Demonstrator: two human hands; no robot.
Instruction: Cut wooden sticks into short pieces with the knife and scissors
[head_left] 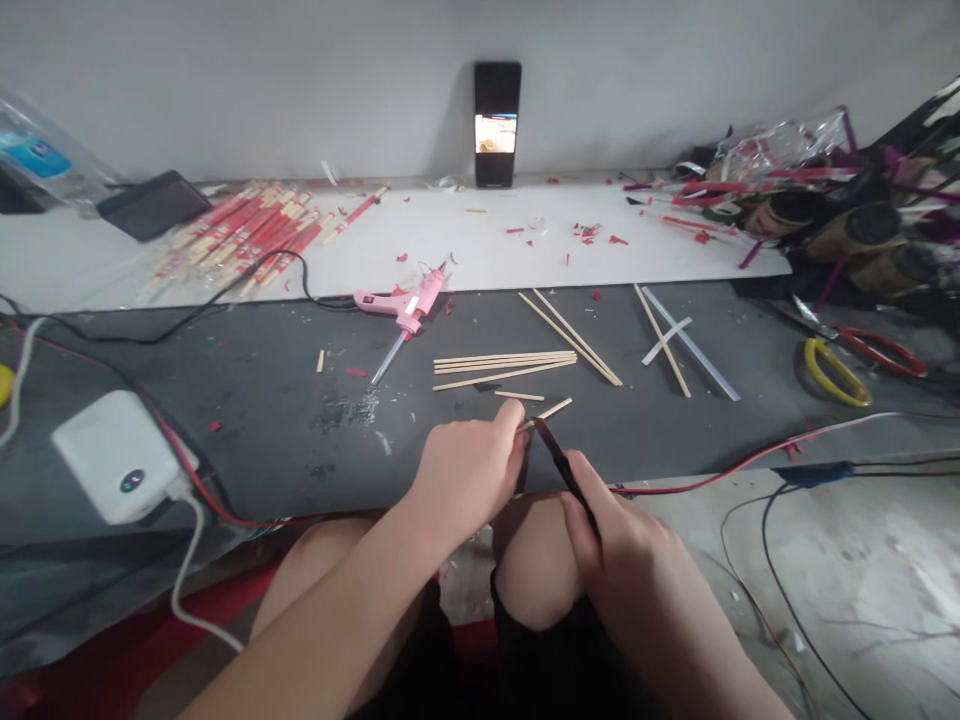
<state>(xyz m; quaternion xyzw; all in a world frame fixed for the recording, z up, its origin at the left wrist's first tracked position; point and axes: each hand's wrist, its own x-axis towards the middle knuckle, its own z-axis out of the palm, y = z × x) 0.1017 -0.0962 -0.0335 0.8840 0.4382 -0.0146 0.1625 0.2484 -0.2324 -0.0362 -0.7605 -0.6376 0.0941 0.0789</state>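
My left hand [469, 465] is closed, pinching a thin wooden stick [556, 408] near the table's front edge. In my closed right hand [619, 535] is a slim, dark, knife-like tool [559, 455]; its tip meets the stick beside my left fingertips. Whether the tip has cut in, I cannot tell. Just beyond my hands lies a row of wooden sticks [504, 366], with one short piece [519, 396] in front of it. Two longer sticks [574, 335] slant to the right of that row.
A pink glue gun [401, 305] lies back left, near a bundle of red-wrapped chopsticks [240, 235]. Right are clear glue sticks [690, 340] and scissors [836, 370]. A phone [496, 125] leans on the wall. A white box [124, 455] and cables edge the table.
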